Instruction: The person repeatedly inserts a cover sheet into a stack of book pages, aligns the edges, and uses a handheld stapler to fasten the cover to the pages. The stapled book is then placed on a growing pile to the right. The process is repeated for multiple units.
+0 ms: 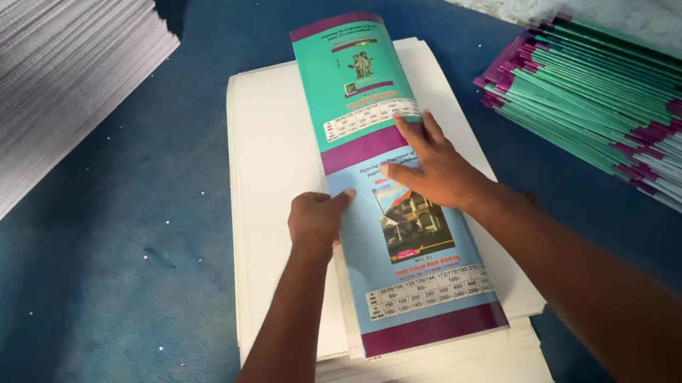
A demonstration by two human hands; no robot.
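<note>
Fingers of the right hand [435, 167] lie spread and flat, pressing down on the cover [394, 201] where its purple band meets the blue panel. The left hand [317, 222] is loosely curled, its fingertips at the cover's left edge, just beside the right thumb; whether it pinches the edge I cannot tell. Beneath both palms, the cover rests on a white paper stack [274, 184]. Its long axis runs away from the fingers, green end far, blue end near the wrists. Right of the fingers, well apart, lie green booklets [626, 113]; far left, a sheet pile [16, 99].
</note>
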